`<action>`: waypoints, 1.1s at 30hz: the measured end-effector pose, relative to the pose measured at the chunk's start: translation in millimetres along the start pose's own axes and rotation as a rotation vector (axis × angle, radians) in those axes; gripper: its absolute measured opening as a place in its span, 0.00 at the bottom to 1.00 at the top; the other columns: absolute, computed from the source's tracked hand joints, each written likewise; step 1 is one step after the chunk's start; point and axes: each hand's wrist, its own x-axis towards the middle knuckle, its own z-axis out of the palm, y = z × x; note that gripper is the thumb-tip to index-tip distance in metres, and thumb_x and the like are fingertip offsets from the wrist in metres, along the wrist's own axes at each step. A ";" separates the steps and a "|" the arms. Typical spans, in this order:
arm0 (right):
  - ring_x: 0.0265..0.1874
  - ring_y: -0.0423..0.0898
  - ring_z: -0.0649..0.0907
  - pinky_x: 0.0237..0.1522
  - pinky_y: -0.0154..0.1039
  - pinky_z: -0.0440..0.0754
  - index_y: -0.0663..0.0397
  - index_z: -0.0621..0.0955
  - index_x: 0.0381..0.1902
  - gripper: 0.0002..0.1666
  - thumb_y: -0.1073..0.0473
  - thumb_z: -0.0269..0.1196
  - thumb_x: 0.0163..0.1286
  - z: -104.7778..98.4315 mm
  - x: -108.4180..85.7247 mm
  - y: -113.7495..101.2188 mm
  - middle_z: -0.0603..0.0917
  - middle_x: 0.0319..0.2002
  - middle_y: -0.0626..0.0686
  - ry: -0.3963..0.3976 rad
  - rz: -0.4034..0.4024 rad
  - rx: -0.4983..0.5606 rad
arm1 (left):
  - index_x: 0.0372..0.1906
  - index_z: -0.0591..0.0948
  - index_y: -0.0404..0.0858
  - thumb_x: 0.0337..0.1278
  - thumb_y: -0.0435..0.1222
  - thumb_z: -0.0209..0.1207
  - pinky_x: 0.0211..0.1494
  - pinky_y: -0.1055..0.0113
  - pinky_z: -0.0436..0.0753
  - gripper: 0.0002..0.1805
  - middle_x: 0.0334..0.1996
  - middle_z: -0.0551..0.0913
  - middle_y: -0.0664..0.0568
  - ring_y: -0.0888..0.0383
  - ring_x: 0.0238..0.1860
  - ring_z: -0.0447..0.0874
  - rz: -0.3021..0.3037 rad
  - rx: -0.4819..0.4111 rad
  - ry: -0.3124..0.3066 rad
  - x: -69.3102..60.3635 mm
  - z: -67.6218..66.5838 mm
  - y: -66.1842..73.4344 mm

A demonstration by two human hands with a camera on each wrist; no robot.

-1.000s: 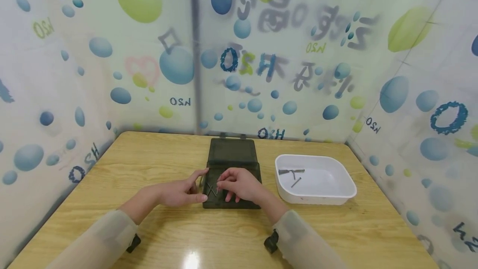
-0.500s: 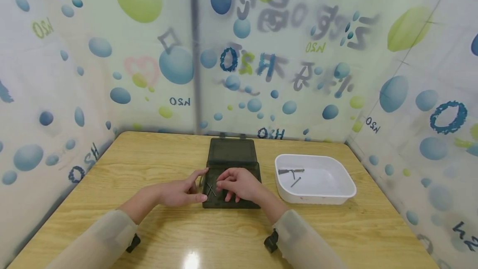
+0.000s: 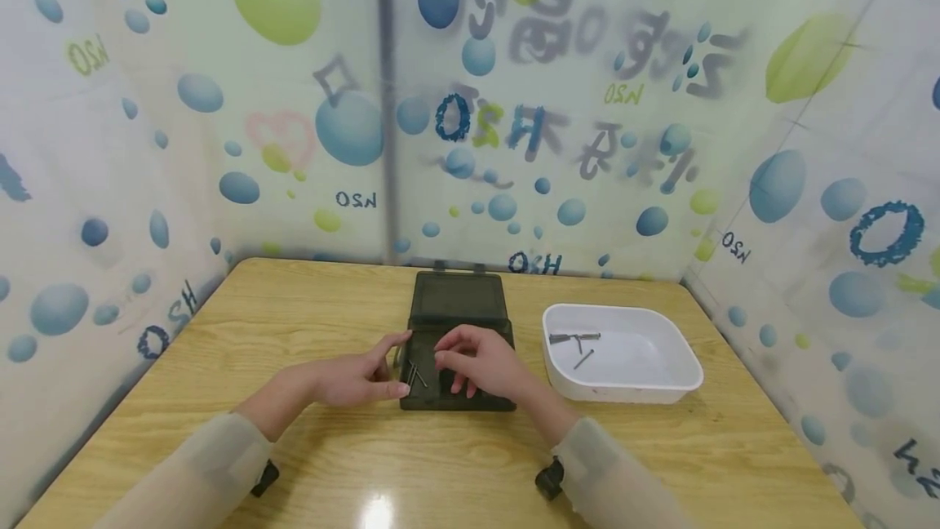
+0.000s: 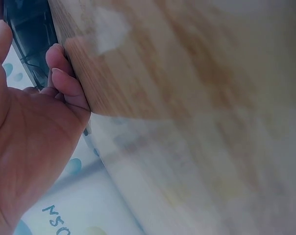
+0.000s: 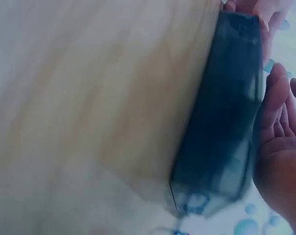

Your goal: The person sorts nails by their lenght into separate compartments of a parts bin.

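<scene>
A dark green plastic box (image 3: 479, 400) lies on the table with its lid (image 3: 458, 297) laid back. In its left part are thin metal rods like nails or screws (image 3: 417, 378), lying across each other. My left hand (image 3: 354, 378) is at the box's left side, index finger and thumb stretched out to touch its rim. Its smaller fingers curl beside the box wall in the left wrist view. Above the box's middle hovers my right hand (image 3: 485, 362), thumb and index finger slightly apart, with nothing visible between them. It hides part of the interior.
A white plastic tray (image 3: 624, 392) stands right of the box. Several similar metal pieces (image 3: 576, 339) lie in its left part. The wooden table (image 3: 316, 300) ends at a patterned curtain (image 3: 294, 145) behind and at both sides.
A second ago my right fingers pinched a thin metal rod over the box. They have since let go and moved slightly right and up. The rods' arrangement shifted; my left hand stayed put.
</scene>
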 end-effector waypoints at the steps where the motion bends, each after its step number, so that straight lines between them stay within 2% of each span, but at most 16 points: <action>1: 0.25 0.44 0.88 0.25 0.39 0.85 0.54 0.87 0.56 0.15 0.51 0.67 0.84 -4.2 -2.5 -0.1 0.92 0.47 0.61 0.006 -0.016 0.012 | 0.92 0.38 0.51 0.80 0.60 0.60 0.57 0.52 0.78 0.55 0.49 0.82 0.50 0.55 0.48 0.81 0.002 -0.002 0.002 0.1 0.5 -0.8; 4: 0.25 0.44 0.86 0.26 0.38 0.84 0.58 0.86 0.57 0.16 0.52 0.66 0.84 -22.6 -12.7 -2.7 0.90 0.49 0.67 0.012 -0.031 0.025 | 0.92 0.37 0.51 0.81 0.60 0.60 0.56 0.53 0.77 0.55 0.48 0.81 0.50 0.55 0.48 0.80 0.007 -0.004 0.005 0.7 1.2 -2.3; 7: 0.28 0.46 0.86 0.28 0.40 0.84 0.59 0.85 0.57 0.17 0.51 0.65 0.85 -46.8 -25.3 -4.9 0.88 0.52 0.70 0.018 -0.007 0.025 | 0.92 0.37 0.51 0.81 0.59 0.60 0.56 0.52 0.76 0.55 0.47 0.81 0.49 0.54 0.48 0.79 0.014 -0.003 0.003 1.4 1.1 -1.7; 12: 0.31 0.51 0.86 0.30 0.43 0.84 0.61 0.85 0.57 0.20 0.49 0.66 0.84 -89.7 -45.2 -2.1 0.90 0.49 0.64 0.062 0.042 -0.052 | 0.92 0.37 0.48 0.81 0.58 0.60 0.56 0.53 0.76 0.56 0.47 0.80 0.49 0.54 0.48 0.79 0.021 -0.005 0.001 1.3 1.0 -0.4; 16: 0.32 0.51 0.86 0.32 0.41 0.84 0.59 0.85 0.57 0.19 0.48 0.67 0.84 -124.1 -57.9 9.7 0.90 0.48 0.62 0.095 0.081 -0.093 | 0.92 0.37 0.48 0.81 0.58 0.60 0.56 0.53 0.77 0.56 0.48 0.80 0.49 0.55 0.48 0.79 0.020 -0.001 0.002 0.8 1.1 -0.5; 21: 0.37 0.53 0.86 0.36 0.42 0.86 0.61 0.84 0.59 0.22 0.48 0.67 0.83 -160.7 -70.4 29.4 0.89 0.52 0.67 0.118 0.151 -0.128 | 0.92 0.37 0.49 0.81 0.59 0.60 0.56 0.53 0.76 0.56 0.48 0.80 0.49 0.54 0.48 0.79 0.019 -0.005 -0.002 0.7 0.9 -1.2; 26: 0.41 0.52 0.86 0.42 0.43 0.85 0.59 0.85 0.58 0.20 0.49 0.69 0.82 -181.7 -77.2 46.4 0.88 0.50 0.64 0.107 0.238 -0.191 | 0.92 0.37 0.49 0.81 0.59 0.60 0.57 0.52 0.77 0.56 0.49 0.81 0.49 0.54 0.49 0.79 0.020 -0.007 -0.005 0.7 0.8 -0.7; 33: 0.45 0.51 0.82 0.46 0.44 0.83 0.55 0.86 0.56 0.13 0.56 0.69 0.80 -193.4 -79.8 63.4 0.86 0.48 0.56 0.039 0.326 -0.263 | 0.92 0.37 0.49 0.81 0.58 0.61 0.57 0.52 0.77 0.56 0.49 0.81 0.49 0.54 0.49 0.80 0.017 -0.009 -0.002 -0.9 0.9 0.5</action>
